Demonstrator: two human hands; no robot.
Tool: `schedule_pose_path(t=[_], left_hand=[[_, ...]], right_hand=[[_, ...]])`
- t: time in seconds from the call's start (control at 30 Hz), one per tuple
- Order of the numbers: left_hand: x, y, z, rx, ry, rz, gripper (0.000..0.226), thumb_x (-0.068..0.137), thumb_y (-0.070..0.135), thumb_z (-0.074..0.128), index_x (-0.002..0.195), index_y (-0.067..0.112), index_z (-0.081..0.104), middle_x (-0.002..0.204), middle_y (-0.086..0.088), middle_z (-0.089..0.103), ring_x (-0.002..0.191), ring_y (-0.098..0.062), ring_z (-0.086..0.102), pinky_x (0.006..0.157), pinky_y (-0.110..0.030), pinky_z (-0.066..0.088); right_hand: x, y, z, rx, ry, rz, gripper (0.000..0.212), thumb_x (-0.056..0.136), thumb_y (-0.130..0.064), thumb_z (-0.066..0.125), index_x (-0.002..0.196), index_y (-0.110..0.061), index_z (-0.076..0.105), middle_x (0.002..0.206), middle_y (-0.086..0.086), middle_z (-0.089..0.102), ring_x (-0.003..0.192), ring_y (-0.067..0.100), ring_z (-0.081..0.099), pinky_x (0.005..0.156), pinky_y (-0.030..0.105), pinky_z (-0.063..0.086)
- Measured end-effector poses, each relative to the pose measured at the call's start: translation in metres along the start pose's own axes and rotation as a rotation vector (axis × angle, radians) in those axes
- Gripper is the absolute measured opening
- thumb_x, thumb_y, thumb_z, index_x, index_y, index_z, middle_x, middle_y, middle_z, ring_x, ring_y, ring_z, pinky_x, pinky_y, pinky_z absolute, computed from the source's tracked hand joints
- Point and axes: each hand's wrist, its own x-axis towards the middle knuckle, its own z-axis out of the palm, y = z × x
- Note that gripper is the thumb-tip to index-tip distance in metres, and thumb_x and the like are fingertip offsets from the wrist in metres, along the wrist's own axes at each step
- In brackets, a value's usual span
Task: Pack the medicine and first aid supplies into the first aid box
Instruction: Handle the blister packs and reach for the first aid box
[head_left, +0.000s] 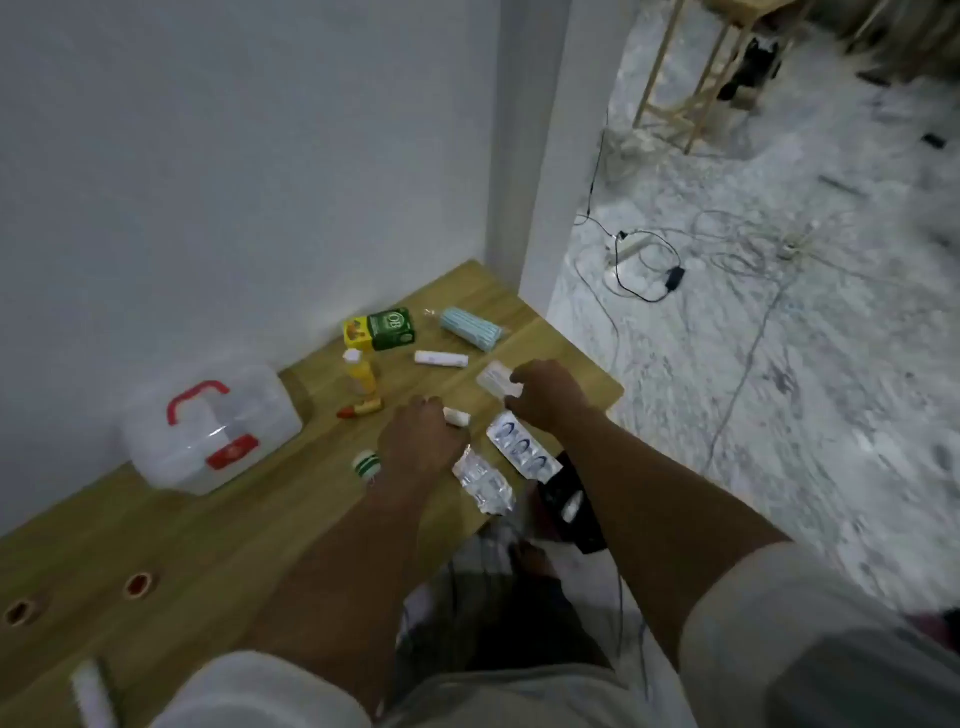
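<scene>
1. The left hand (423, 441) fingers are curling around a small white roll (457, 415) on the table (234, 519).
2. The right hand (545, 397) is pinching a flat white packet (496, 378).
3. The closed first aid box (208, 431) is lying well to the left, nearer the left hand.

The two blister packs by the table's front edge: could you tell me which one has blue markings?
The blue-marked blister pack, below the right hand; the clear blister pack beside it shows none.

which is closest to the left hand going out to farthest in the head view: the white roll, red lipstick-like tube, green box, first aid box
From the left hand:
1. White roll, at its fingers, touching.
2. Red lipstick-like tube, just left.
3. First aid box and green box: too close to call; the box sits far left by the wall, the green one beyond the hand.
</scene>
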Motion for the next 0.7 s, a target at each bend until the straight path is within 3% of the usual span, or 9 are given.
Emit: schedule_pose_path(t=[0.07, 0.2, 0.37, 0.5, 0.57, 0.7], left_hand=[[0.001, 0.0, 0.022, 0.007, -0.082, 0.009, 0.051, 0.079, 0.057, 0.053, 0.111, 0.022, 0.071, 0.114, -0.007, 0.069, 0.104, -0.031, 0.065, 0.082, -0.041, 0.054], [-0.006, -0.004, 0.052, -0.03, -0.166, -0.015, 0.043, 0.086, 0.049, 0.065, 0.117, 0.02, 0.069, 0.113, -0.012, 0.064, 0.106, -0.035, 0.063, 0.083, -0.042, 0.052], [0.002, -0.006, 0.066, -0.004, -0.167, -0.06, 0.043, 0.087, 0.046, 0.063, 0.121, 0.019, 0.063, 0.117, -0.011, 0.06, 0.106, -0.033, 0.062, 0.08, -0.041, 0.05], [0.009, -0.007, 0.07, 0.005, -0.16, -0.072, 0.041, 0.089, 0.042, 0.062, 0.12, 0.016, 0.059, 0.12, -0.013, 0.057, 0.107, -0.035, 0.06, 0.08, -0.042, 0.048], [0.012, -0.007, 0.073, 0.006, -0.171, -0.079, 0.045, 0.089, 0.043, 0.063, 0.125, 0.017, 0.057, 0.124, -0.012, 0.056, 0.11, -0.035, 0.059, 0.082, -0.042, 0.048], [0.017, -0.011, 0.083, -0.014, -0.231, -0.118, 0.066, 0.082, 0.052, 0.074, 0.134, 0.02, 0.05, 0.132, -0.01, 0.052, 0.115, -0.036, 0.057, 0.087, -0.043, 0.049]], right_hand=[[-0.005, 0.016, 0.013, 0.016, -0.044, 0.045, 0.048, 0.093, -0.038, 0.068, 0.135, -0.015, 0.065, 0.138, 0.008, 0.063, 0.127, 0.03, 0.057, 0.104, 0.037, 0.047], [-0.016, 0.047, 0.049, 0.034, -0.135, 0.125, 0.044, 0.093, -0.032, 0.067, 0.131, -0.01, 0.066, 0.134, 0.012, 0.065, 0.124, 0.032, 0.059, 0.099, 0.04, 0.051], [-0.014, 0.06, 0.072, 0.049, -0.131, 0.129, 0.031, 0.092, -0.031, 0.066, 0.107, -0.005, 0.068, 0.112, 0.016, 0.069, 0.109, 0.035, 0.062, 0.086, 0.038, 0.05], [-0.006, 0.063, 0.085, 0.081, -0.126, 0.149, 0.023, 0.09, -0.034, 0.067, 0.089, -0.013, 0.058, 0.106, 0.014, 0.065, 0.105, 0.034, 0.062, 0.076, 0.035, 0.045], [-0.003, 0.063, 0.09, 0.087, -0.135, 0.167, 0.026, 0.089, -0.036, 0.068, 0.093, -0.011, 0.06, 0.107, 0.014, 0.064, 0.105, 0.034, 0.061, 0.075, 0.034, 0.043], [0.0, 0.06, 0.094, 0.112, -0.139, 0.191, 0.051, 0.086, -0.045, 0.075, 0.119, -0.009, 0.06, 0.119, 0.014, 0.057, 0.11, 0.035, 0.058, 0.086, 0.041, 0.051]])
